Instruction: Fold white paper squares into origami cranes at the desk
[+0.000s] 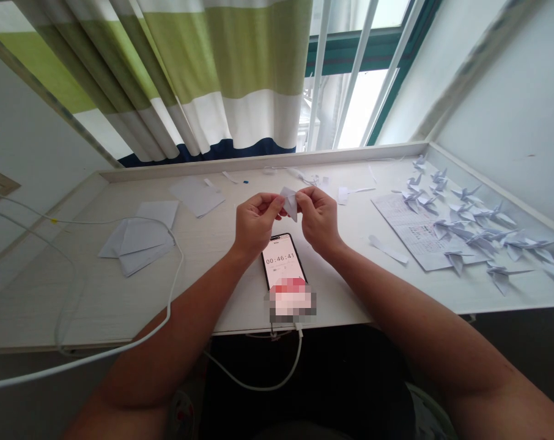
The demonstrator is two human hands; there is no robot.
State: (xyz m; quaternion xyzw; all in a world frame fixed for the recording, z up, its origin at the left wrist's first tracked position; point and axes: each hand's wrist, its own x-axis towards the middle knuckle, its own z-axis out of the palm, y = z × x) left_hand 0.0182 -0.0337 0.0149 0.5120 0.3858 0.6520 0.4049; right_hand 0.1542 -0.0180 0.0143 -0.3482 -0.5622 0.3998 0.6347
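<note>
Both of my hands are raised over the middle of a white desk (203,263) and pinch one small folded piece of white paper (290,203) between them. My left hand (255,223) grips its left side with thumb and fingers closed. My right hand (320,219) pinches its right side the same way. Directly beneath the hands lies a phone (280,261) showing a running timer, with a white cable leaving its near end.
Several folded paper cranes (469,229) lie at the right, partly on a printed sheet (408,229). A stack of white paper squares (142,238) sits at the left, with paper strips and scraps along the back. A white cable (169,305) loops across the left. Striped curtain and window stand behind.
</note>
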